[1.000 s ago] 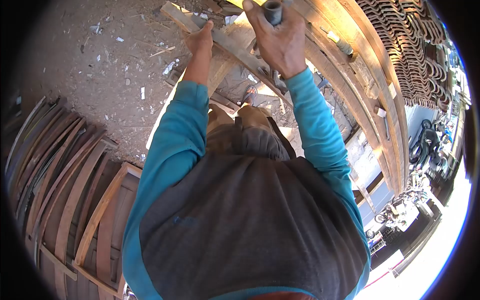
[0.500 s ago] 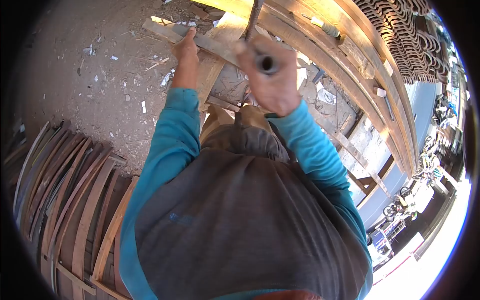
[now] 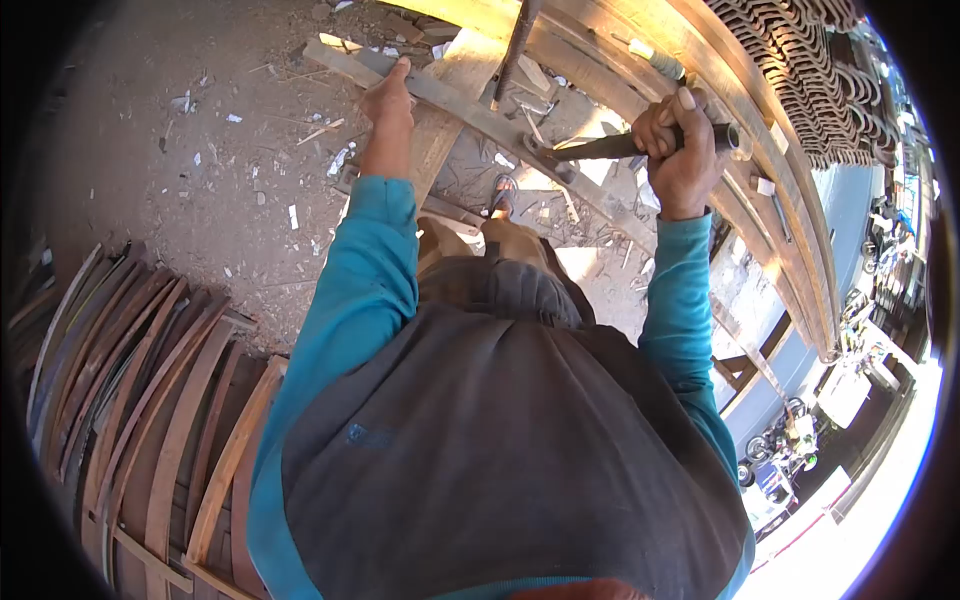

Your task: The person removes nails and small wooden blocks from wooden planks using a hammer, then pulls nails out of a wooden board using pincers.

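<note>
My left hand (image 3: 388,100) grips a narrow wooden strip (image 3: 475,115) near its upper left end, thumb on top. The strip runs down to the right, crossing a wider plank (image 3: 438,150). Wrapped round a dark, tube-ended handle (image 3: 615,148), my right hand (image 3: 682,150) is closed at the right. The handle's thin end points left and meets the strip near a round fitting or hole. A dark metal rod (image 3: 517,50) stands just above the strip, between my hands.
Long curved beams (image 3: 740,80) sweep down the right, with a wrapped-handled tool (image 3: 655,58) on them. Curved slats (image 3: 165,400) stand stacked at lower left. Stacked curved pieces (image 3: 800,90) lie at upper right, motorcycles (image 3: 785,445) beyond. Scraps litter the ground (image 3: 240,170).
My right hand has moved right and down from above the strip, and the handle now lies sideways with its thin end at the strip. My left hand has stayed on the strip.
</note>
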A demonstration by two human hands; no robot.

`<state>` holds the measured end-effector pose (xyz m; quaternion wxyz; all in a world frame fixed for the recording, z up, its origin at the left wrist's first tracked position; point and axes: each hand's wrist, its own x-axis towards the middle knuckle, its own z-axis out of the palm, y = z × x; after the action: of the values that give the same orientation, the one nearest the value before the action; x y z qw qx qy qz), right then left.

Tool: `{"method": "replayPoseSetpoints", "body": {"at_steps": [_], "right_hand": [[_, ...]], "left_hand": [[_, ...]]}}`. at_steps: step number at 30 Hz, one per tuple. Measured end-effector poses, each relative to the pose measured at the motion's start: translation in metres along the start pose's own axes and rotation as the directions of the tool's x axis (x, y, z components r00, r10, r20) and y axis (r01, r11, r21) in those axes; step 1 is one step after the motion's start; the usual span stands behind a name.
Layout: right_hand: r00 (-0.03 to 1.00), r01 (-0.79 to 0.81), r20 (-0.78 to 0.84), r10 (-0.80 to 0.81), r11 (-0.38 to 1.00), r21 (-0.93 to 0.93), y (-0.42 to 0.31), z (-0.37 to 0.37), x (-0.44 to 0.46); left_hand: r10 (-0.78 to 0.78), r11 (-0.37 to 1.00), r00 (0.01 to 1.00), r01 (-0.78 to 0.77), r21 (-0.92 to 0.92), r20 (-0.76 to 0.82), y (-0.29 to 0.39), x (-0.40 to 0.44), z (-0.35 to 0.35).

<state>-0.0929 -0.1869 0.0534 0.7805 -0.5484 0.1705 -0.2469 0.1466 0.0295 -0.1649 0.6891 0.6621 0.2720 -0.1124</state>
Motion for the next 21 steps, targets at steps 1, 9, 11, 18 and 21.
{"method": "replayPoseSetpoints", "body": {"at_steps": [1,9,11,18,21], "right_hand": [[1.0,0.017,0.013,-0.016,1.0,-0.004,-0.001,0.006,0.011],[0.997,0.063,-0.034,-0.064,0.997,-0.044,-0.015,-0.003,-0.006],[0.996,0.035,-0.077,-0.039,0.998,-0.056,-0.02,0.006,0.001],[0.972,0.162,-0.17,-0.165,0.986,-0.032,-0.035,-0.053,-0.016],[0.902,0.297,-0.357,-0.244,0.949,0.102,-0.09,-0.135,-0.063]], "left_hand": [[-0.028,0.999,1.0,0.028,0.028,-0.012,0.005,-0.007,0.003],[-0.021,0.998,1.0,0.021,0.052,-0.003,-0.01,0.01,-0.004],[0.098,0.994,0.995,-0.097,-0.041,0.034,-0.021,0.018,0.009],[-0.004,0.997,0.999,0.0,0.083,0.052,-0.012,0.005,0.002],[0.168,0.983,0.985,-0.17,0.063,0.031,-0.017,0.016,0.01]]}}
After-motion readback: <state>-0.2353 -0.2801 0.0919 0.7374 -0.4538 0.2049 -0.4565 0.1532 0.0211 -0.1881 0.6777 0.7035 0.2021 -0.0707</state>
